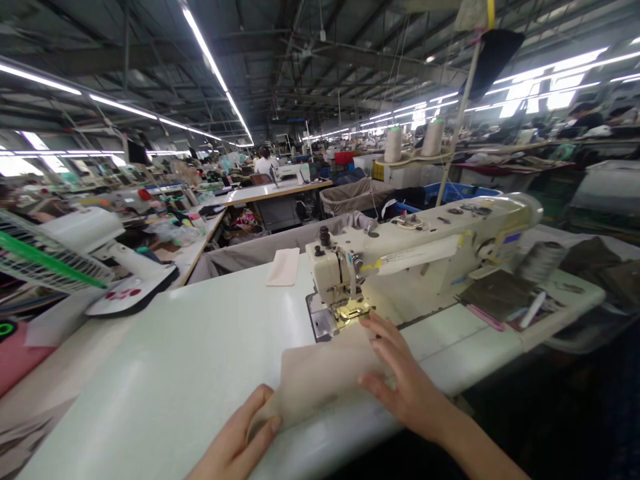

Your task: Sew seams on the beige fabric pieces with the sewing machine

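A beige fabric piece (325,377) lies on the pale green table (200,353), its far edge close to the needle area of the white sewing machine (425,240). My left hand (245,430) pinches the near left corner of the fabric between thumb and fingers. On the right side of the cloth rests my right hand (400,373), thumb and fingers apart, its fingertips just in front of the lit needle plate (350,312). A small pale pink piece (283,267) lies flat behind, left of the machine head.
A white fan (133,267) stands at the left. Thread cones (393,143) rise behind the machine. Dark fabric (495,293), pink-handled tweezers (485,317) and a grey spool (543,260) sit at the right end. A person (265,163) is far back.
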`<state>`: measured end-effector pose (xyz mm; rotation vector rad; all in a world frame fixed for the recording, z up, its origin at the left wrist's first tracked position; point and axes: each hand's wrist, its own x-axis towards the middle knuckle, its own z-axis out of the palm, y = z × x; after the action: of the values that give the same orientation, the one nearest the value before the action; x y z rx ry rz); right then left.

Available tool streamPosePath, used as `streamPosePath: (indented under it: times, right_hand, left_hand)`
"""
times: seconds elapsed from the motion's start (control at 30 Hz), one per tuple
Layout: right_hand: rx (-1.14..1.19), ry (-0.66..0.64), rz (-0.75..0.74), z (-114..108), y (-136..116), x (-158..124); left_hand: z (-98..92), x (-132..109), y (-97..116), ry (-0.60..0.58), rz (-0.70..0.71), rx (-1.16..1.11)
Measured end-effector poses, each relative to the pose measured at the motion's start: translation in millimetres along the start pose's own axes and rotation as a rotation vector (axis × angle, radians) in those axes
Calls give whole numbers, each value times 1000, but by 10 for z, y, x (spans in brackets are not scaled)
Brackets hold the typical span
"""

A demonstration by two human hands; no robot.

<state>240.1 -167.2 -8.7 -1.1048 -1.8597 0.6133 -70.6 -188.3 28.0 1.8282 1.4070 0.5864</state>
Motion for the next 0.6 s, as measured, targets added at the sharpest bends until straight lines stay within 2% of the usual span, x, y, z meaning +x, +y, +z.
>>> streamPosePath:
  times: [0.07, 0.13, 0.2, 0.3, 0.37, 0.5, 0.6]
  right_hand:
    - [-64, -49, 2, -32, 16, -23]
    - [-32, -141, 43, -68, 13, -54]
    - [34, -182, 85, -93, -2, -86]
    - [121, -96, 156, -90, -3, -115]
    - [173, -47, 264, -53, 34, -115]
    - [244, -25, 602, 81, 142, -58]
    - [324, 46, 680, 161, 165, 29]
  left_hand:
    - [-14, -16, 28, -48, 8, 7]
    - [-7, -32, 66, -86, 25, 0]
    - [25, -45, 103, -72, 48, -14]
    - [101, -36, 114, 17, 69, -21]
    - [144, 12, 79, 59, 60, 13]
    - [185, 223, -16, 141, -61, 101]
    - [201, 384, -19, 217, -140, 157]
